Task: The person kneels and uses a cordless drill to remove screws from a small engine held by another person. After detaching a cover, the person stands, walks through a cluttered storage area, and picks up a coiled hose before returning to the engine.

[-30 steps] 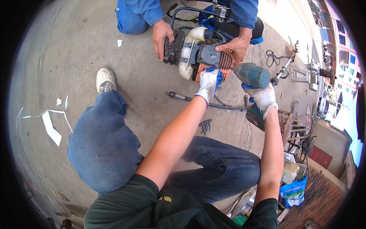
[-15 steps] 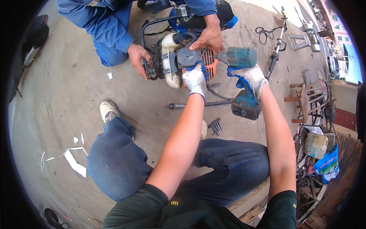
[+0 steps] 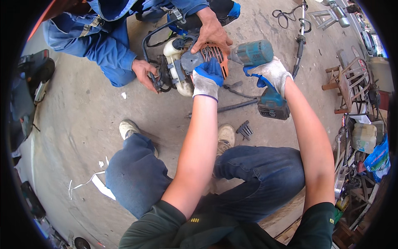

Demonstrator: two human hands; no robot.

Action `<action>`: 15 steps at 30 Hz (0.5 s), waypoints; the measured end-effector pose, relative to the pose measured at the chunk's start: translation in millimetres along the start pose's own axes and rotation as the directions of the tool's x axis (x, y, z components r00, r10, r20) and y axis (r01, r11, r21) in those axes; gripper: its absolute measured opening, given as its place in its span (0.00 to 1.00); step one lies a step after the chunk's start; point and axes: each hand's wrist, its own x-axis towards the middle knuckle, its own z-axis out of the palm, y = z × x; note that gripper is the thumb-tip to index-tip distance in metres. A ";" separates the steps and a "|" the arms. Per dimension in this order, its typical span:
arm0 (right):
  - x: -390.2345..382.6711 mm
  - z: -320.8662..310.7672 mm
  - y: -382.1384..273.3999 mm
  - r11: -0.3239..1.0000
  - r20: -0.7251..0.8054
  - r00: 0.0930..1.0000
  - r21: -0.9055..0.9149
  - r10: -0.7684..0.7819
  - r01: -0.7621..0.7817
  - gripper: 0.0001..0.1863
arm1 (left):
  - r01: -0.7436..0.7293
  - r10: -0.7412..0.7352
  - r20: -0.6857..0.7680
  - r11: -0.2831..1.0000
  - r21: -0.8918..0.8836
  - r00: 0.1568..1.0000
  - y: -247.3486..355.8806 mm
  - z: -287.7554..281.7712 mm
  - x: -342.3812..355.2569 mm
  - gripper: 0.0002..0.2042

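My right hand (image 3: pixel 271 76), in a white and blue work glove, grips a teal cordless impact driver (image 3: pixel 256 53) by its handle. The driver's nose points left, close to the orange slotted cover (image 3: pixel 219 62) of a small engine (image 3: pixel 177 76). Beside that cover, my left hand (image 3: pixel 207 79), gloved alike, has curled fingers with the blue palm side showing. Whatever it may hold is hidden. A co-worker's one hand (image 3: pixel 210 31) rests on top of the engine, and their other hand (image 3: pixel 145 72) holds its left side.
Several dark bits or sockets (image 3: pixel 245 130) lie on the concrete near my shoe (image 3: pixel 226 137). A dark shaft (image 3: pixel 232 107) lies behind them. At right stand a wooden chair (image 3: pixel 348 85) and a heap of scrap. White paper strips (image 3: pixel 103 186) lie at left.
My left hand has turned over, its fingers curling in with the blue palm side showing. The driver stays in my right hand near the orange cover. The whole view has shifted somewhat.
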 end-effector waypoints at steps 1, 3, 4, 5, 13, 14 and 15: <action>-0.1 0.1 -0.7 1.000 0.009 1.000 0.002 -0.009 0.009 0.16 | 0.025 -0.024 0.015 0.998 -0.062 1.000 3.0 0.0 5.1 0.14; 0.3 0.4 -0.9 1.000 0.015 1.000 0.008 -0.020 0.020 0.16 | 0.025 -0.022 0.033 0.994 -0.108 0.999 4.7 -3.3 10.3 0.13; 1.0 0.4 -0.3 1.000 0.014 1.000 0.012 -0.022 0.022 0.16 | -0.001 0.004 0.035 0.996 -0.093 0.999 0.2 -5.9 10.6 0.12; 1.9 1.1 -0.7 1.000 0.014 1.000 0.015 -0.027 0.026 0.16 | -0.030 0.033 0.038 0.996 -0.080 0.999 -1.7 -8.9 10.4 0.12; -3.9 -9.9 4.6 0.997 0.080 0.995 0.054 -0.063 0.059 0.18 | -0.031 0.003 0.094 0.956 0.292 0.996 1.4 -54.8 -23.3 0.06; -4.5 -9.2 1.7 0.998 0.085 0.995 0.035 -0.053 0.051 0.18 | -0.029 -0.009 0.122 0.953 0.302 0.993 7.1 -55.8 -24.1 0.06; -4.4 -8.1 -1.8 0.999 0.088 0.995 0.020 -0.047 0.046 0.18 | -0.030 -0.019 0.151 0.949 0.315 0.988 13.9 -54.5 -25.3 0.06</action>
